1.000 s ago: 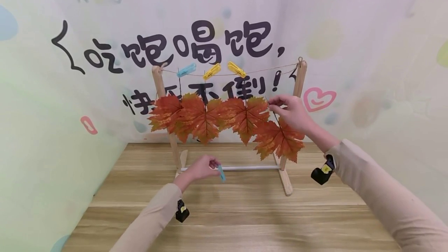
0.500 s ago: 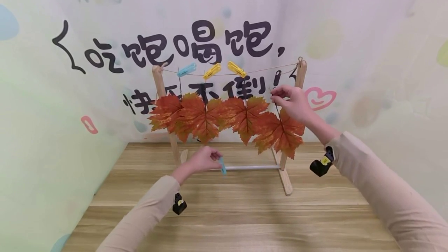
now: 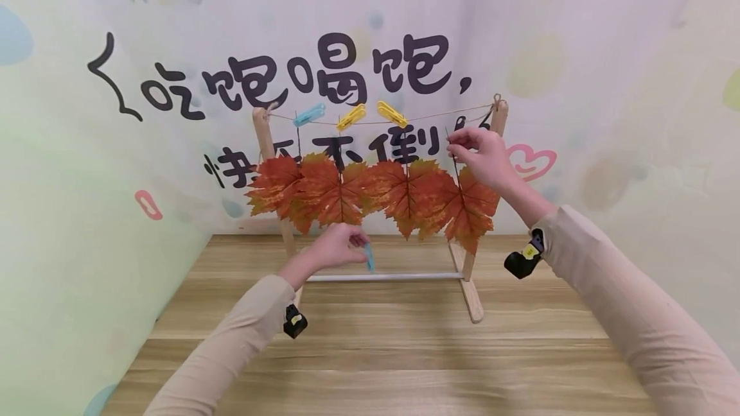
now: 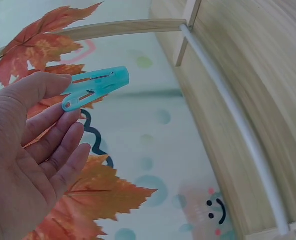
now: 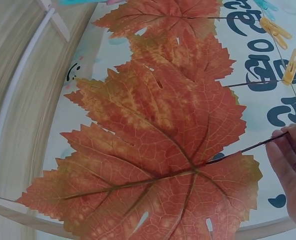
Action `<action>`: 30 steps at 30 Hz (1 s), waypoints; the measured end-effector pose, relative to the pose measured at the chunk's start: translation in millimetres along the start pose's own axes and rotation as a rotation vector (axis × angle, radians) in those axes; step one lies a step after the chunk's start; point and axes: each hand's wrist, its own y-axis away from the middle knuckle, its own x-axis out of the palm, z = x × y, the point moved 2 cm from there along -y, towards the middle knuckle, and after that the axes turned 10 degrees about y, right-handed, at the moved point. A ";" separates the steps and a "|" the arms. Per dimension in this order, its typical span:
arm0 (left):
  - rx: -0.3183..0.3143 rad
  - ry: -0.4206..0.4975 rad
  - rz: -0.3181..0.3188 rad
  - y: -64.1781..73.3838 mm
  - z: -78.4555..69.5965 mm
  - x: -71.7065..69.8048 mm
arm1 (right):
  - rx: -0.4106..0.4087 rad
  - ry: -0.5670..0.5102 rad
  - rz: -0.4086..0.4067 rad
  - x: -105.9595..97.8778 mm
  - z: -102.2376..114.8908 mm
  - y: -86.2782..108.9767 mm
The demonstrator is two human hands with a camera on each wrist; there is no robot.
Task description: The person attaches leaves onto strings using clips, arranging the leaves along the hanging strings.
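Note:
My right hand (image 3: pixel 481 151) pinches the thin dark stem of an orange-red maple leaf (image 5: pixel 162 175), which hangs just below the string at the right. A light blue clothespin (image 4: pixel 97 87) is held between the thumb and forefinger of my left hand (image 3: pixel 338 246), low in front of the leaves. Along the string (image 3: pixel 445 112), a blue clothespin (image 3: pixel 309 115) and two yellow clothespins, one at the middle (image 3: pixel 351 117) and one farther right (image 3: pixel 392 114), hold three more leaves by their stems. The held leaf overlaps its left neighbour (image 3: pixel 405 194) in the head view.
The string runs between two wooden posts, left (image 3: pixel 263 133) and right (image 3: pixel 498 122), of a stand on a wood-grain table (image 3: pixel 370 352). A white rod (image 3: pixel 387 277) joins the posts near their feet. Behind is a printed wall (image 3: pixel 607 50) with large dark characters.
My right hand has risen with the leaf toward the string, the leaf shifting slightly left. My left hand has also moved up, carrying the blue clothespin. The clipped leaves stay put.

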 end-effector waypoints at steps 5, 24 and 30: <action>-0.004 -0.022 -0.037 -6.4 -14.3 -17.9 | 0.035 -0.018 -0.029 -1.9 4.1 -3.6; 0.077 -0.008 -0.130 -49.3 -79.5 -63.6 | 0.115 -0.025 -0.052 -6.9 3.6 -13.5; 0.132 -0.017 -0.156 -64.7 -99.4 -73.3 | 0.144 -0.070 -0.065 -5.8 2.4 -15.9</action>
